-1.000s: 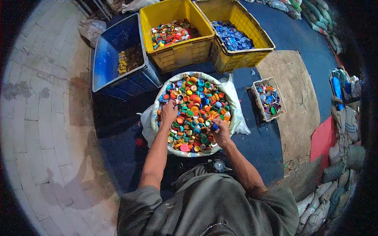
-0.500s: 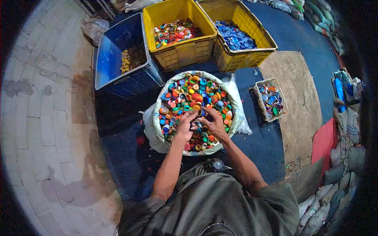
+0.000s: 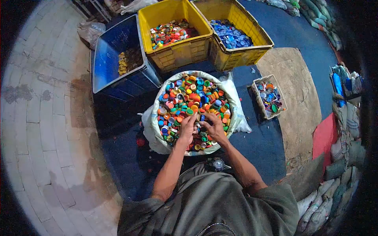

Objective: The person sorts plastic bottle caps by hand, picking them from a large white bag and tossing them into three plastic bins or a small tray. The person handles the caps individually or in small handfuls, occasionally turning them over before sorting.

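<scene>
A round white sack (image 3: 156,118) with a rolled rim is heaped with many-coloured plastic bottle caps (image 3: 193,88). Over the front half of the heap, my left hand (image 3: 187,130) has its thumb and fingers pinched together, close to a green cap. Just right of it, my right hand (image 3: 214,128) curls its fingers inward, near a blue cap (image 3: 202,118). The fingertips of both hands almost meet. Something small and pale shows between them, too small and too covered to name.
Behind the sack stand a blue bin (image 3: 103,74) with yellow caps, a yellow bin (image 3: 179,53) with mixed caps and another yellow bin (image 3: 240,57) with blue caps. A white basket (image 3: 264,103) of mixed pieces sits to the right. Filled sacks (image 3: 328,200) line the right side.
Both hands have moved slightly down toward me. The orange and dark caps at my fingertips no longer show there. The whole view has shifted a little.
</scene>
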A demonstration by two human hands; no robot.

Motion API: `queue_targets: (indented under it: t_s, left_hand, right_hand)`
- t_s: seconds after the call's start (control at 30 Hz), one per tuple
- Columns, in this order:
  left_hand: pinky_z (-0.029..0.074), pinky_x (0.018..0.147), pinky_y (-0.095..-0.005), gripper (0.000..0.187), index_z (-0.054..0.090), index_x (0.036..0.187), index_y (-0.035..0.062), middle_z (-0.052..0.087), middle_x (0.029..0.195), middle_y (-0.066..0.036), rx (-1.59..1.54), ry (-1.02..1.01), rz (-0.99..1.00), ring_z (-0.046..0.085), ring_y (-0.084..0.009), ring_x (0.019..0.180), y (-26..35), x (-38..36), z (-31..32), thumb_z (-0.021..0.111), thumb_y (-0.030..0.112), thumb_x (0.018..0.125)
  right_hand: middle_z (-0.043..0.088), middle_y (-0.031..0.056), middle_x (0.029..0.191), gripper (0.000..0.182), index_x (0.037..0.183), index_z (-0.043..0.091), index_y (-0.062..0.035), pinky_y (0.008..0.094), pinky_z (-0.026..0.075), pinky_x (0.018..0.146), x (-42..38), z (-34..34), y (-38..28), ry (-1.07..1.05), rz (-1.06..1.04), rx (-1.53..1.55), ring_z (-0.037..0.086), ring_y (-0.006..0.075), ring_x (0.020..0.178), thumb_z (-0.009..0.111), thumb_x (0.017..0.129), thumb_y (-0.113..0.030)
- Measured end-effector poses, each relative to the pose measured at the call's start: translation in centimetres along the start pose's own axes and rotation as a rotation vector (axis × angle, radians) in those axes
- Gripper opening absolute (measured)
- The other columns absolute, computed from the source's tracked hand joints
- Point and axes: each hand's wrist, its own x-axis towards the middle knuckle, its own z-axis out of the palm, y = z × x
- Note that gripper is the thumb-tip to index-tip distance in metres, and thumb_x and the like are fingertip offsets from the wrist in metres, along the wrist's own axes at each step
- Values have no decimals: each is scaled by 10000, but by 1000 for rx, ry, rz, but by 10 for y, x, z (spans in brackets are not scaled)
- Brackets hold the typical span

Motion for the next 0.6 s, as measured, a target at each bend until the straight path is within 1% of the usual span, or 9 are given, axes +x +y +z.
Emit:
queue_targets:
  t_s: [0.03,0.13,0.17,0.27,0.3,0.4,0.47,0.53,0.6]
  left_hand:
    - [285,416,-161,261,594,942,114,531,766,45,-20,5,-4,416,-13,559,-1,2,-1,681,343,852]
    - [388,466,-213,332,609,998,70,584,829,9,393,205,257,501,-59,616,-7,19,-8,694,346,835]
    - [475,597,-280,379,613,1032,29,619,874,-25,551,277,506,571,-113,719,-26,45,-25,729,309,804]
    - [488,739,-305,383,606,1020,14,631,891,-48,757,252,549,602,-154,814,-18,57,-28,762,260,771]
    - [486,775,-318,390,594,1043,16,641,949,-88,948,291,516,618,-191,871,-10,59,-23,769,198,746]
    - [485,791,-415,400,559,1096,19,625,997,-135,1136,189,728,608,-297,925,-4,78,-15,734,188,778]
    - [473,852,-429,493,526,1176,17,599,1100,-176,1164,83,684,577,-338,1036,-1,97,-6,741,165,758]
    - [467,869,-423,548,527,1170,13,619,1075,-184,1245,64,758,596,-331,1014,-3,115,0,764,235,729]
    - [449,892,-434,600,503,1207,11,591,1112,-218,1381,106,730,559,-377,1055,-7,132,5,764,264,729]
  right_hand:
    - [617,86,930,360,1107,630,-32,321,471,752,0,1,-1,21,40,33,588,191,853,720,798,-193]
    - [614,55,914,348,1113,623,-16,294,479,711,-1,0,-7,92,373,323,571,136,808,696,836,-212]
    - [589,3,861,320,1147,592,-34,216,448,604,-2,-2,5,95,338,331,539,66,698,642,893,-222]
    - [586,9,859,340,1159,567,-26,210,440,585,-5,-14,27,95,456,576,528,63,699,637,900,-234]
    - [576,7,851,350,1158,551,-17,212,439,576,-6,-18,21,121,488,712,528,69,699,633,904,-243]
    - [585,-15,798,321,1113,591,-19,194,396,531,-8,-28,8,284,556,719,509,49,626,637,896,-252]
    - [587,-14,836,326,1109,591,-19,209,415,559,-17,-36,30,237,553,751,521,57,685,643,892,-256]
    - [586,-10,867,329,1106,593,-22,220,440,591,-20,-46,21,222,569,760,530,63,726,644,890,-265]
    - [582,0,905,354,1101,592,-20,232,472,686,-26,-49,20,257,551,814,532,72,787,647,884,-293]
